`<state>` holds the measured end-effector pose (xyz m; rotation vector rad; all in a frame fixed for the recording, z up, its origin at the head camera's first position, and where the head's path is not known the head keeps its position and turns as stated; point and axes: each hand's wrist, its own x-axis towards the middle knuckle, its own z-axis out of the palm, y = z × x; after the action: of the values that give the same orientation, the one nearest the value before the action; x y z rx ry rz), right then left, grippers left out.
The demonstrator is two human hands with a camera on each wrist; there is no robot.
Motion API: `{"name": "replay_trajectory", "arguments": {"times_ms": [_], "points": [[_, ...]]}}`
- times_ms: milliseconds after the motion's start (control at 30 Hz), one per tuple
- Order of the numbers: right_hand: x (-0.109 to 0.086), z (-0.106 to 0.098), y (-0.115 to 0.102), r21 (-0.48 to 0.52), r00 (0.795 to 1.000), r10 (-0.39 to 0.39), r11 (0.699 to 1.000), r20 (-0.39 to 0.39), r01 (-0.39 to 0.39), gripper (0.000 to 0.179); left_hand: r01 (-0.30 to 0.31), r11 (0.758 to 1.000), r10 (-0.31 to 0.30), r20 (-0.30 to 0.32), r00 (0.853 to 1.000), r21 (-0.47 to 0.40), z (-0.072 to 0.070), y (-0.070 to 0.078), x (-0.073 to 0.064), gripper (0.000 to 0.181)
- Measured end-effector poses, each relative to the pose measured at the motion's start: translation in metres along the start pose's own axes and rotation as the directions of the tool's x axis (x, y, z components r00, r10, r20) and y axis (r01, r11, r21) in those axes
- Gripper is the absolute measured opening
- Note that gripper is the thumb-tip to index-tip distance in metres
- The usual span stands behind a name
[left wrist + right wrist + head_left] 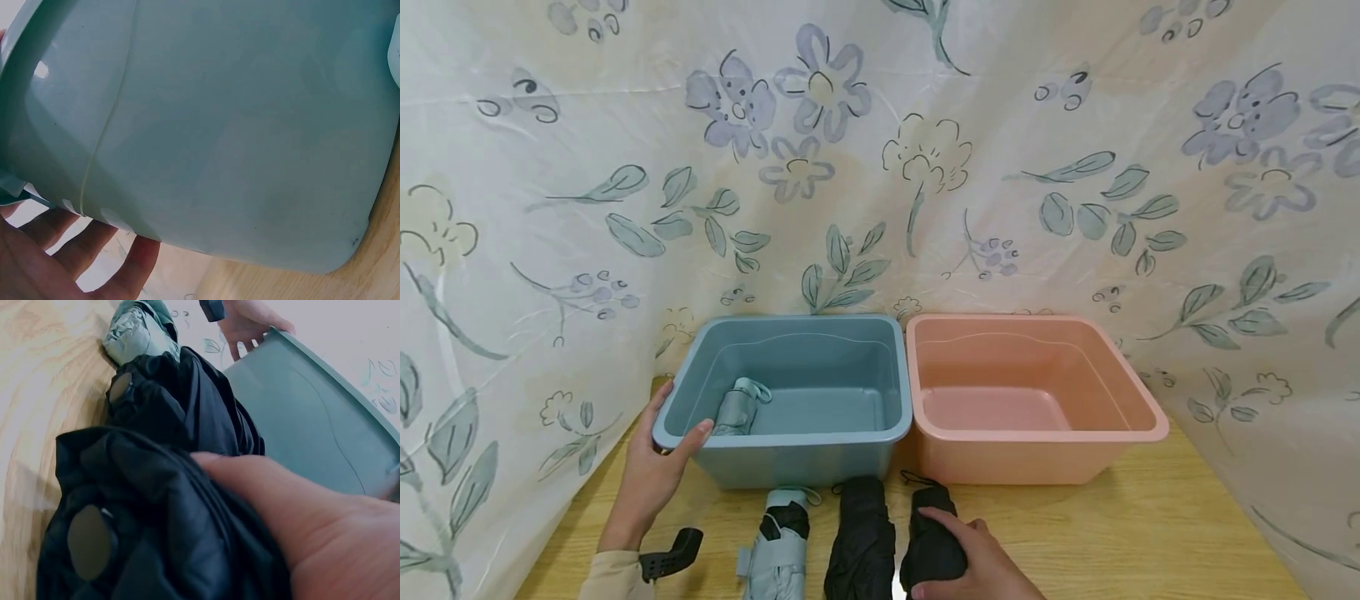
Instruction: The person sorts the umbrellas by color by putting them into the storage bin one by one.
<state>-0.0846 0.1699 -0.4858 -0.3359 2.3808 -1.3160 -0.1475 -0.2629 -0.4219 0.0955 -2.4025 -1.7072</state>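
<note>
My left hand point(651, 475) grips the front left corner of a blue-green plastic bin point(805, 462), thumb over the rim and fingers along its outer left side. Inside that bin, at the left, lies a small grey-green folded umbrella point(736, 412) with a wrist loop. In front, my right hand point(981, 562) holds a black folded umbrella point(931, 542); the right wrist view shows its dark fabric and a round end point(90, 542) close up. Beside it lie another black folded umbrella point(861, 537) and a pale blue-green one point(781, 558).
A pink bin point(1007, 458) stands right of the blue-green one, nearly touching it. Both sit on a wooden table point(1187, 517). Flower-printed cloth point(962, 167) hangs behind and at both sides. A black wrist mount point(672, 556) sits on my left forearm.
</note>
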Motion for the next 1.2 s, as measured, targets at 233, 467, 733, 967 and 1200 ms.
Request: {"name": "replay_trajectory", "arguments": {"times_ms": [233, 467, 733, 967, 1200], "points": [[0.001, 0.004, -0.004, -0.057, 0.999, -0.02, 0.998, 0.037, 0.022, 0.095, 0.019, 1.0, -0.019, 0.003, 1.0, 0.013, -0.001, 0.001, 0.0, 0.093], [0.002, 0.005, -0.009, -0.077, 0.997, -0.013, 0.997, 0.075, 0.019, 0.067, 0.012, 1.0, -0.012, 0.0, 1.0, 0.024, 0.0, 0.002, 0.0, 0.093], [0.002, 0.009, -0.004, -0.097, 1.0, -0.01, 0.995, -0.017, 0.008, 0.078, 0.021, 0.999, -0.021, -0.006, 1.0, 0.029, 0.0, 0.002, 0.001, 0.094], [-0.004, 0.009, 0.01, -0.084, 0.975, -0.206, 0.976, -0.086, 0.199, 0.079, 0.017, 0.999, -0.017, -0.002, 1.0, 0.028, -0.001, 0.003, 0.001, 0.093], [-0.007, -0.002, 0.026, 0.201, 0.926, -0.378, 0.906, -0.013, 0.373, 0.077, 0.017, 1.0, -0.017, 0.0, 1.0, 0.019, -0.001, 0.002, 0.0, 0.093]]}}
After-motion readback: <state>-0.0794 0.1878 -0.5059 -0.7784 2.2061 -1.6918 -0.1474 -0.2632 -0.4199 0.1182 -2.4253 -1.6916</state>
